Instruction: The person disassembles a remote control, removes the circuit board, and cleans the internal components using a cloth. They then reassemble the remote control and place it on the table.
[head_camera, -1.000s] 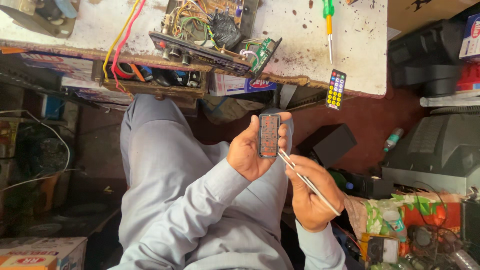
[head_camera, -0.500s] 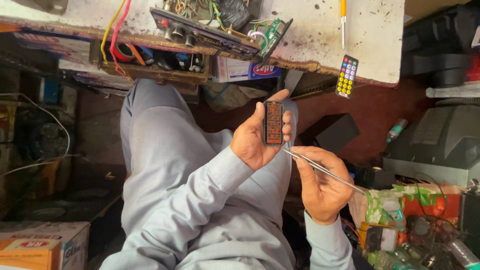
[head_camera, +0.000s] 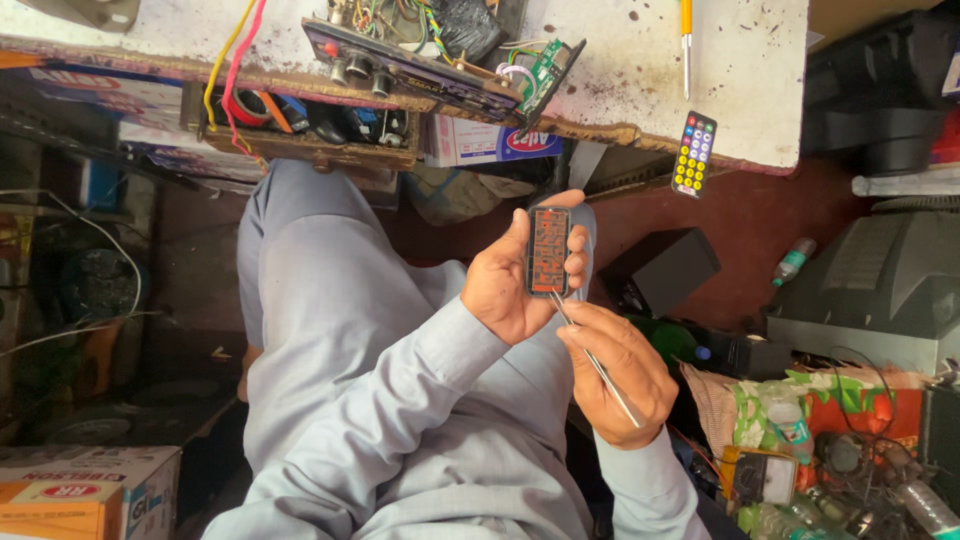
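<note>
bench (head_camera: 640, 60): white, stained | on it: circuit assembly (head_camera: 430, 55), screwdriver (head_camera: 687, 40), remote (head_camera: 695, 153)

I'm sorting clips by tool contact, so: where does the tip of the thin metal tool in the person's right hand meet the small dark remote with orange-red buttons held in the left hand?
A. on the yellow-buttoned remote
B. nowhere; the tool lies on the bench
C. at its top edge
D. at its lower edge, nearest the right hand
D: the thin metal tool, gripped by the right hand, ends at the lower edge of the small dark remote with orange-red buttons, which the left hand holds up.
</note>
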